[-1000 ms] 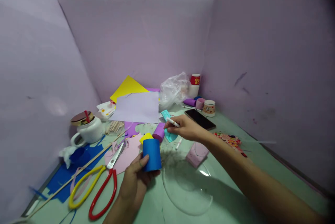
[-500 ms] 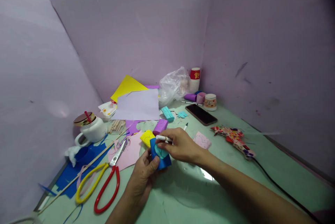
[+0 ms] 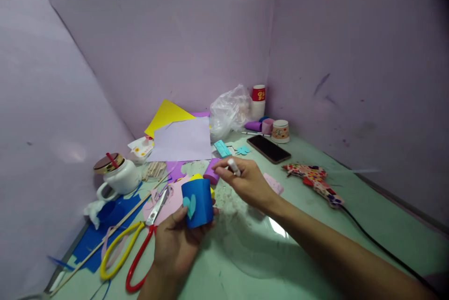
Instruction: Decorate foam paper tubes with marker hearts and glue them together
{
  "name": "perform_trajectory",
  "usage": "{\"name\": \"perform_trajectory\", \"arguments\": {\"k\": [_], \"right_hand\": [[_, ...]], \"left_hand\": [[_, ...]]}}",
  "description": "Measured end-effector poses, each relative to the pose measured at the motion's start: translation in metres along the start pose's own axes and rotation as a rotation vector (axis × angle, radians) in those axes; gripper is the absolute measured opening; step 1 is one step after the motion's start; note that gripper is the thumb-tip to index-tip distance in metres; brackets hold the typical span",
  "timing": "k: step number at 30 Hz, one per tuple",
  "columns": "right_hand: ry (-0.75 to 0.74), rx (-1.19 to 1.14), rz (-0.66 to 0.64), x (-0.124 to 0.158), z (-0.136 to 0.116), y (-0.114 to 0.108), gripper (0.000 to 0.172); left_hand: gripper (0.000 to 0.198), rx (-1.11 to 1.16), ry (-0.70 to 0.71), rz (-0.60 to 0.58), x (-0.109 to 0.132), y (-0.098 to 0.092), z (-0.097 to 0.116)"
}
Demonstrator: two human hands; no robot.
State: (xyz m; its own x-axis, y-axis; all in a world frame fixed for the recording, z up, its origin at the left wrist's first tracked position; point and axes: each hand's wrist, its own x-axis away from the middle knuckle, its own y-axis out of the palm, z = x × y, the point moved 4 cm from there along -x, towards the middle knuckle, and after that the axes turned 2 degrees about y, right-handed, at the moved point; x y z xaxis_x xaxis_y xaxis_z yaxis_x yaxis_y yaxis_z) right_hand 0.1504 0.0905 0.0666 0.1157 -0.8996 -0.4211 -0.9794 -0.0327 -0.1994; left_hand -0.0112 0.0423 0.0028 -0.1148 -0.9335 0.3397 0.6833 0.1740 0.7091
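Note:
My left hand holds a blue foam tube upright, fingers behind it and thumb at its left side. A light-blue heart-shaped piece sits on the tube's face beside the thumb. My right hand is raised to the right of the tube, apart from it, its fingers closed around a white marker. Behind the tube, a yellow foam piece is partly hidden. A purple foam roll lies just left of my right fingers.
Red-and-yellow-handled scissors lie at left near a white mug. At right are a phone and a patterned glue gun with its cord. Paper sheets and a plastic bag lie at the back.
My left hand has turned the blue tube and shifted it slightly left, so its plain side faces me. My right hand has drawn the marker away from it, up and right.

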Motion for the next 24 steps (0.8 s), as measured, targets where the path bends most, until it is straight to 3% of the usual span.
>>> {"name": "perform_trajectory", "arguments": {"k": [3, 6, 17, 21, 24], "right_hand": [[0.159, -0.137, 0.016, -0.003, 0.003, -0.004, 0.015], [0.157, -0.168, -0.058, -0.002, 0.005, 0.003, 0.014], [0.182, -0.142, -0.104, -0.002, 0.014, 0.009, 0.011], [0.193, -0.196, -0.126, -0.001, 0.018, 0.014, 0.013], [0.266, -0.307, -0.125, -0.001, 0.020, 0.015, 0.014]], "left_hand": [[0.033, 0.052, -0.115, -0.068, 0.000, 0.001, 0.001], [0.027, 0.064, -0.139, -0.076, -0.002, 0.000, 0.000], [0.027, -0.058, -0.020, 0.133, 0.000, 0.000, 0.002], [0.030, 0.030, -0.073, 0.052, -0.004, -0.002, 0.000], [0.033, 0.173, -0.019, 0.026, -0.006, -0.003, 0.006]]}}
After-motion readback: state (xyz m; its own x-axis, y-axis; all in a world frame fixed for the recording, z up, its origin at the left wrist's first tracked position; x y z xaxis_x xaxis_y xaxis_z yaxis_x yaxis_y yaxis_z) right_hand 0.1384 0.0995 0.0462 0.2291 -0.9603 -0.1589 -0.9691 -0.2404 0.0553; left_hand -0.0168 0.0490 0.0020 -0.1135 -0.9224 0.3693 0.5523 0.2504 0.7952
